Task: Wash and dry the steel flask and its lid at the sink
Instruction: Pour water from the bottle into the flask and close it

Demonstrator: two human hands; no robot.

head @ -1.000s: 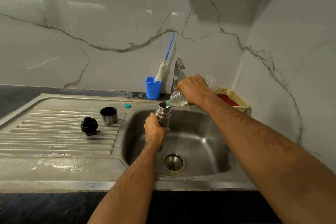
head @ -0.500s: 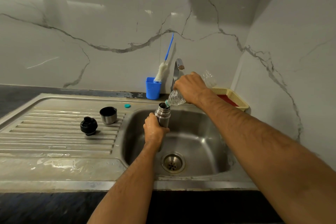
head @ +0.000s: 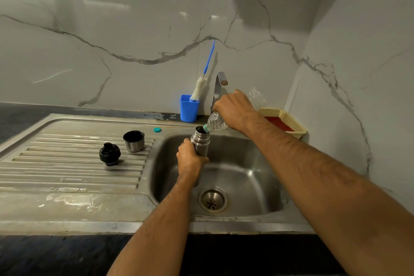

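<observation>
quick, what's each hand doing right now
Left hand: closed, gripping the steel flask upright over the sink.
Right hand: closed, holding the plastic bottle tipped into the flask's mouth.

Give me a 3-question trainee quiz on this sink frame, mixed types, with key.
1. True or false: the left hand grips the flask over the sink.
2. The right hand tips which item at the flask's mouth? A) brush B) bottle C) tap
3. Fill in: the stopper and cup sit on the ____.

Key: 1 true; 2 B; 3 drainboard.
</observation>
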